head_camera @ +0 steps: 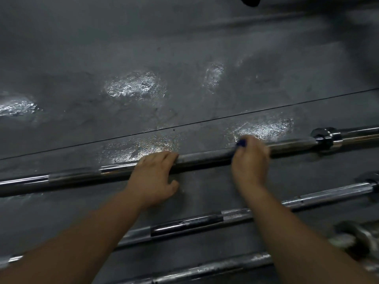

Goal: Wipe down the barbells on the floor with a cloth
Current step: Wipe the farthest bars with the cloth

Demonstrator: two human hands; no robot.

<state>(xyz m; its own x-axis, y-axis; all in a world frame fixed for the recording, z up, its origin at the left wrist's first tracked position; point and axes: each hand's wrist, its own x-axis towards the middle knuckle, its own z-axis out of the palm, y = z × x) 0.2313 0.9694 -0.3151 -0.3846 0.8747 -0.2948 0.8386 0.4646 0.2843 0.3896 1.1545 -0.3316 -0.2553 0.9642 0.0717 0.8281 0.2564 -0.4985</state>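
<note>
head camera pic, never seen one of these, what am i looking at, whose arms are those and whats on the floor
There is only one picture, taken by a wide-angle camera worn on a person's head, looking forward and down. No machine is involved: the two bare arms reaching in from the bottom belong to the wearer.

On the dark floor, which shines in patches, lie several long metal barbells, roughly parallel. The far barbell is the one being worked on. A middle barbell and a near barbell lie closer to the person.

The left hand rests on the far barbell with fingers fairly straight, probably steadying it. The right hand is curled over the same bar further right and grips a blue cloth; only a small corner of it shows past the fingers. It looks like a wiping grip.
</note>
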